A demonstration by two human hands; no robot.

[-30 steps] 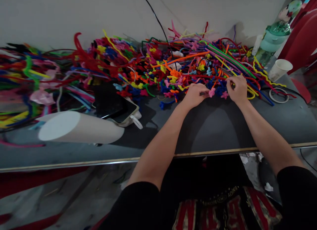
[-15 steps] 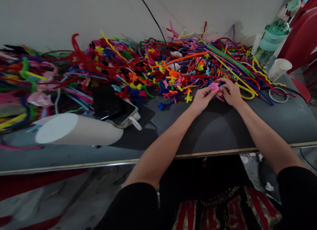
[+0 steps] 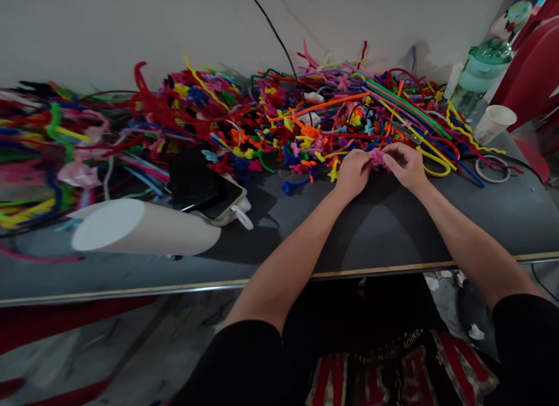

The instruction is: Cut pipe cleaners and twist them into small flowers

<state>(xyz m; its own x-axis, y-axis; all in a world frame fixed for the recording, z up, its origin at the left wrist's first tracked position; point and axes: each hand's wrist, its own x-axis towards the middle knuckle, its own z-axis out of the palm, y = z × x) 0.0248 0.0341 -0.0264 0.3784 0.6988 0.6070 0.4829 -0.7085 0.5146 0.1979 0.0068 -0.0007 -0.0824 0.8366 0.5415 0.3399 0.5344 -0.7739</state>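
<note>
Between my two hands is a small pink pipe-cleaner flower, held just above the near edge of the pile. My left hand pinches its left side with curled fingers. From the other side, the thumb and fingers of my right hand close on its petals. Right behind my hands lies a heap of colourful pipe cleaners, some bent into little flowers. A yellow pipe-cleaner loop rests just right of my right hand.
On the left stand a white cylinder and a phone in a pale case. To the right are a white ring, a paper cup and a green-lidded bottle. A black cable hangs down the wall.
The pink flower has turned, so its open face no longer points at me. My left hand has rolled over it, knuckles up, and the right fingers have shifted on the petals.
</note>
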